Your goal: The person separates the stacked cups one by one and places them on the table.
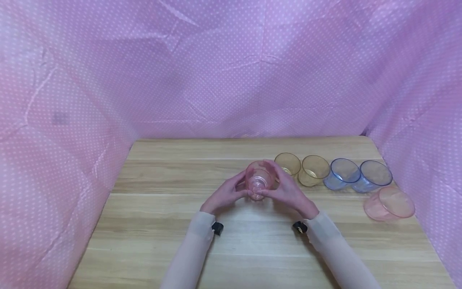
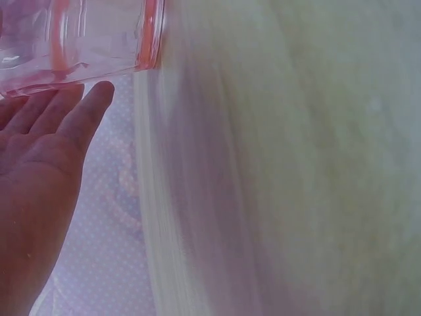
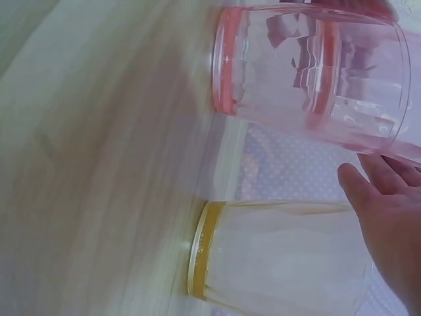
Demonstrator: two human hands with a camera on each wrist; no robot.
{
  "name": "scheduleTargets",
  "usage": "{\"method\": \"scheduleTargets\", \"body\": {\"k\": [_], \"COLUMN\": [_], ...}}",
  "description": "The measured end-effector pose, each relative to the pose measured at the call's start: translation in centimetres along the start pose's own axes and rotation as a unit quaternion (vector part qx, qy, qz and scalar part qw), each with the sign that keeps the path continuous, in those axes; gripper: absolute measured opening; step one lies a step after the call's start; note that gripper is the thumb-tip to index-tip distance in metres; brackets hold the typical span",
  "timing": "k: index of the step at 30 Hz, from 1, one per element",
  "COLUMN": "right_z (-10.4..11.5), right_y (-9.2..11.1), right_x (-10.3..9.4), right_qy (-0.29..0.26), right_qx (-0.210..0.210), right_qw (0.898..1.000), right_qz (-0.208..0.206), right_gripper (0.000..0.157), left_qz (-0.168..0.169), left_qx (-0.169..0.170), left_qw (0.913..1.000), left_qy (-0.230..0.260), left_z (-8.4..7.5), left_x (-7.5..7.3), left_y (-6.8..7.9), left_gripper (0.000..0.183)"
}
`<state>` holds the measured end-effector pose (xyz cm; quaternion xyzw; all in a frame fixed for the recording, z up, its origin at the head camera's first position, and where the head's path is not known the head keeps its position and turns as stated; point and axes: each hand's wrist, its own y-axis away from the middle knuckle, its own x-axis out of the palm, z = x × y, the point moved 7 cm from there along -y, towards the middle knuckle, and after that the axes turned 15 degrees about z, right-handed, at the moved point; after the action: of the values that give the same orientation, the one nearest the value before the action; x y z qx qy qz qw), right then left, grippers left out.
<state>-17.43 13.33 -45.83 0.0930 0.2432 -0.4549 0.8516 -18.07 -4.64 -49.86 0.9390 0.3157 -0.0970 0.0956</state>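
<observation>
Near the middle of the table, two clear pink cups (image 1: pixel 258 185) stand upright, one seemingly nested in the other. In the right wrist view a second red base ring shows inside the outer pink cup (image 3: pixel 283 66). My left hand (image 1: pixel 228 192) holds their left side, thumb in front and fingers toward the back. From the right, my right hand (image 1: pixel 288 190) grips them the same way. The base is close over the wood in the left wrist view, where my left fingers (image 2: pixel 89 118) lie along the outer wall. A yellow cup (image 3: pixel 283 253) is right beside my right hand.
A second yellow cup (image 1: pixel 315 172) and two blue cups, one nearer (image 1: pixel 341 176) and one farther right (image 1: pixel 373 176), continue the row to the right. Another pink cup (image 1: pixel 388 204) is at the table's right edge. Pink dotted cloth (image 1: pixel 231 80) surrounds the wooden table (image 1: pixel 162 224).
</observation>
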Motion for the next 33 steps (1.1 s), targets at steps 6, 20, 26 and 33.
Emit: {"method": "scheduleTargets", "body": {"k": [6, 20, 26, 33], "right_z": [0.3, 1.8, 2.6, 3.5], "right_y": [0.2, 0.7, 1.2, 1.7], "right_x": [-0.2, -0.7, -1.1, -1.5], "right_qy": [-0.009, -0.031, -0.019, -0.015], "right_qx": [-0.026, -0.084, -0.089, -0.092], "right_qw": [1.000, 0.995, 0.994, 0.992], "right_qz": [-0.008, -0.041, -0.064, -0.079], "right_gripper": [0.097, 0.099, 0.102, 0.107], "left_qz": [-0.005, -0.011, -0.010, -0.006], "left_qx": [-0.011, -0.016, -0.005, 0.007], "left_qw": [0.9999, 0.9998, 0.9999, 0.9999], "left_qy": [0.000, -0.007, 0.004, 0.009], "left_z": [0.1, 0.1, 0.0, 0.0], "left_x": [0.0, 0.0, 0.1, 0.1], "left_y": [0.0, 0.0, 0.0, 0.0], "left_gripper": [0.080, 0.082, 0.080, 0.080]}}
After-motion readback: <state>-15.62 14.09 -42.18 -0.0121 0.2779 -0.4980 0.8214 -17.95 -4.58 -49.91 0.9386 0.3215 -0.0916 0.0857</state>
